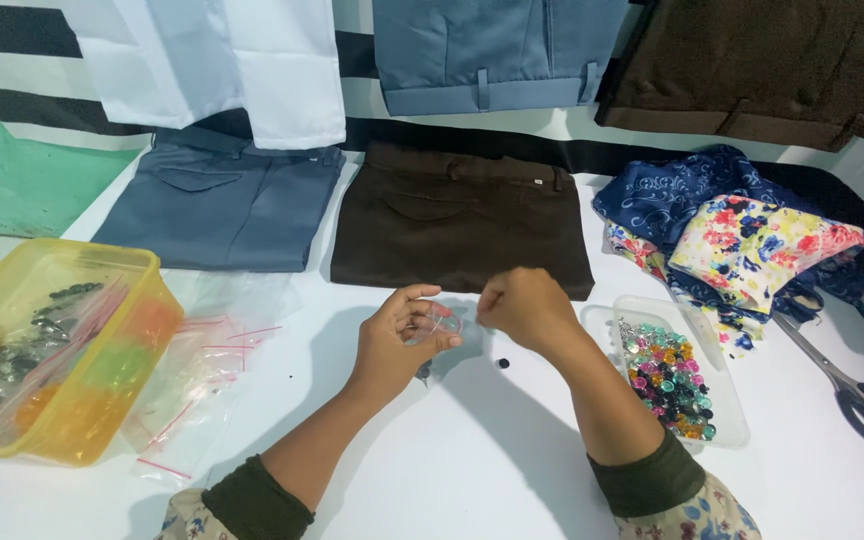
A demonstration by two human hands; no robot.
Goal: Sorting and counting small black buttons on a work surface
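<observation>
Head view: I pinch a small, clear, flimsy plastic zip bag (pixel 439 325) above the white table (pixel 492 450), left hand (pixel 397 335) curled on its edge, right hand (pixel 524 306) fisted at its slippery mouth.

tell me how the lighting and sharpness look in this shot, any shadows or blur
Head view: even, soft light; faint shadows fall under the left hand and right hand on the white table; hands slightly motion-blurred; the small clear bag between them is hard to resolve; glare mild.

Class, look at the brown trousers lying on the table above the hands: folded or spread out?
Folded. The brown trousers lie as a flat, compact rectangle on the white table, waistband at the top, no separate legs showing.
</observation>
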